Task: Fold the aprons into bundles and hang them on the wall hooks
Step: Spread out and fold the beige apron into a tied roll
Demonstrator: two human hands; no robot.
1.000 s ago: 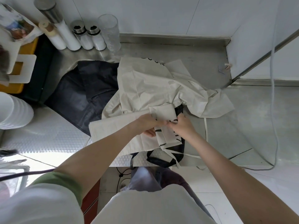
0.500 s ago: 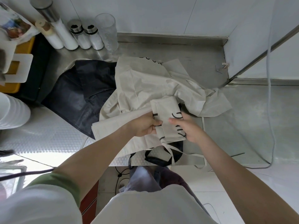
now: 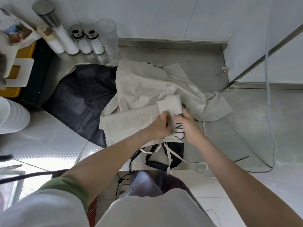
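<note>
While my left hand (image 3: 161, 126) and right hand (image 3: 188, 127) both gripped the half-folded cream apron (image 3: 168, 104) near the worktop's (image 3: 237, 131) front edge, I judged the task early: the dark apron (image 3: 77, 104) lay unfolded toward the left, and nothing was hung yet.

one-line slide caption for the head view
Left hand and right hand hold a half-folded cream apron on a steel counter.
</note>
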